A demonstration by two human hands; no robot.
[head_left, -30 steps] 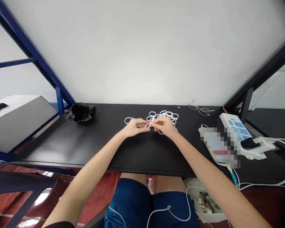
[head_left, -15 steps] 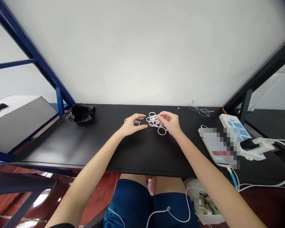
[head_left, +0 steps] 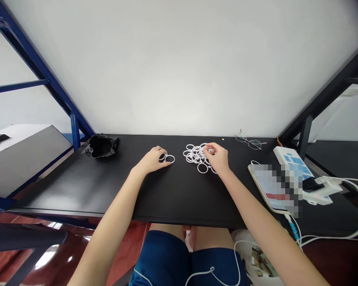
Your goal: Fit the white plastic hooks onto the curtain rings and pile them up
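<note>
Several thin white rings, looking like hair ties, form a loose heap point(head_left: 193, 154) on the black tabletop point(head_left: 179, 194). My right hand point(head_left: 218, 157) reaches over the heap's right side, thumb and forefinger pinched on a ring there; part of that ring is behind the fingers. Left of the heap, my left hand point(head_left: 152, 161) rests low on the table. Its thumb and curled fingers close around a small group of white rings point(head_left: 170, 159), with one ring sticking out to the right of the fingertips. How many lie under that hand is hidden.
An opened black plastic bag point(head_left: 101, 146) stands at the back left. Glasses point(head_left: 254, 144) lie at the back right. A phone point(head_left: 270, 186) on a cable and a power strip point(head_left: 296, 161) with plugs are at the right. A white wall point(head_left: 179, 67) rises behind the table.
My left hand has moved left, away from the heap, and its spread fingers have come in around the separate rings. My right hand stays at the heap. The view has tilted slightly.
</note>
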